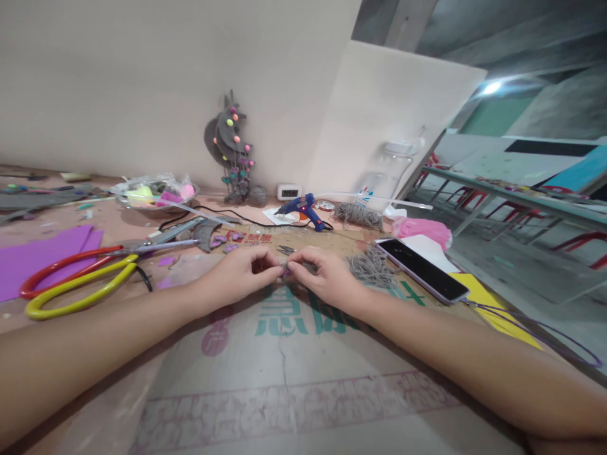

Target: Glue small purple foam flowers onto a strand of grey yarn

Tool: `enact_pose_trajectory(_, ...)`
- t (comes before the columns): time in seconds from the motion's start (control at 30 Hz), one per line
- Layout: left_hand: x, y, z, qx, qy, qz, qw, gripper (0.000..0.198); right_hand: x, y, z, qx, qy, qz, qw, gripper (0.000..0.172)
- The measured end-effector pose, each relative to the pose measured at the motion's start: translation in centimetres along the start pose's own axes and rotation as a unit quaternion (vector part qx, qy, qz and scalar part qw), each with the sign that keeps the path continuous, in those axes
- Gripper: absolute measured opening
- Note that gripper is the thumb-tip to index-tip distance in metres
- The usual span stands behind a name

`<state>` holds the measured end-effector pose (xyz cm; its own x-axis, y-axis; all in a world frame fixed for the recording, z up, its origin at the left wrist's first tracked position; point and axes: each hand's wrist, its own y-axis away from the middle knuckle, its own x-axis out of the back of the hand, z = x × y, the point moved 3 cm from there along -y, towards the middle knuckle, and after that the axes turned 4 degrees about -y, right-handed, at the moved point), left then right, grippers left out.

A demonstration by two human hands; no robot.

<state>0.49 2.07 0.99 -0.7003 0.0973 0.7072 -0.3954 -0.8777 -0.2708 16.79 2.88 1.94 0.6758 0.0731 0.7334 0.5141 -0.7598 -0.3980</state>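
Observation:
My left hand [244,273] and my right hand [325,275] meet over the cardboard [227,392], thumbs and forefingers pinched together. Between their fingertips is a small purple piece [286,273], mostly hidden, so its exact shape cannot be made out. A thin grey strand of yarn [283,357] runs from below the fingertips down the cardboard. Just beyond the hands lie a pointed metal tool [286,250], its rest covered, and several small purple cutouts [219,241]. Close to my right hand is a loose heap of grey yarn [372,266].
Large scissors [80,287] with red and yellow handles lie left, by purple sheets [45,259]. Behind stand a blue glue gun [303,207], a small digital clock [289,191], a grey moon-shaped ornament [231,148] and a clear jar [382,174]. A phone [424,270] with a cord lies right.

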Motion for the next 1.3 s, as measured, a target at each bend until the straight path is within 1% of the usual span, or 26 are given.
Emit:
enact_pose_trajectory(0.17,0.0,0.0,-0.1,-0.002,0.014,-0.005,1.000,0.019,0.2,0.0,0.0,0.014,-0.010,0.004,1.000,0.017)
enact_pose_trajectory(0.23,0.0,-0.1,-0.2,0.000,0.022,-0.011,1.000,0.020,0.3,0.0,0.1,0.014,-0.019,-0.001,1.000,0.022)
enact_pose_trajectory(0.37,0.1,-0.2,-0.3,0.015,0.033,-0.011,0.999,0.021,0.4,0.0,0.4,-0.017,-0.064,-0.005,0.998,0.032)
enact_pose_trajectory(0.43,0.1,-0.2,-0.3,0.021,0.038,-0.008,0.999,0.020,0.3,0.0,0.7,-0.041,-0.095,-0.002,0.995,0.031)
enact_pose_trajectory(0.53,0.1,-0.3,-0.4,0.030,0.061,-0.002,0.998,0.020,0.0,-0.1,0.9,-0.062,-0.124,-0.011,0.990,0.024)
enact_pose_trajectory(0.67,0.1,-0.3,-0.7,0.038,0.095,0.007,0.995,0.020,-0.2,-0.1,0.9,-0.041,-0.082,0.005,0.996,0.015)
enact_pose_trajectory(0.77,0.0,-0.3,-0.6,0.036,0.097,-0.003,0.995,0.019,-0.2,-0.1,0.9,-0.032,-0.054,0.014,0.998,0.014)
enact_pose_trajectory(0.87,0.0,-0.3,-0.4,0.040,0.090,-0.013,0.995,0.019,-0.1,-0.1,0.8,-0.031,-0.029,0.013,0.999,0.014)
enact_pose_trajectory(0.97,0.0,-0.2,-0.3,0.043,0.087,-0.015,0.995,0.018,0.0,0.0,0.6,-0.015,-0.003,0.010,1.000,0.012)
enact_pose_trajectory(1.17,0.1,-0.3,-0.4,0.037,0.073,-0.012,0.997,0.013,-0.1,0.0,0.4,0.022,0.013,0.005,1.000,0.010)
enact_pose_trajectory(1.3,0.1,-0.3,-0.3,0.033,0.074,-0.017,0.997,0.013,-0.1,0.0,0.3,0.030,0.018,-0.006,0.999,0.010)
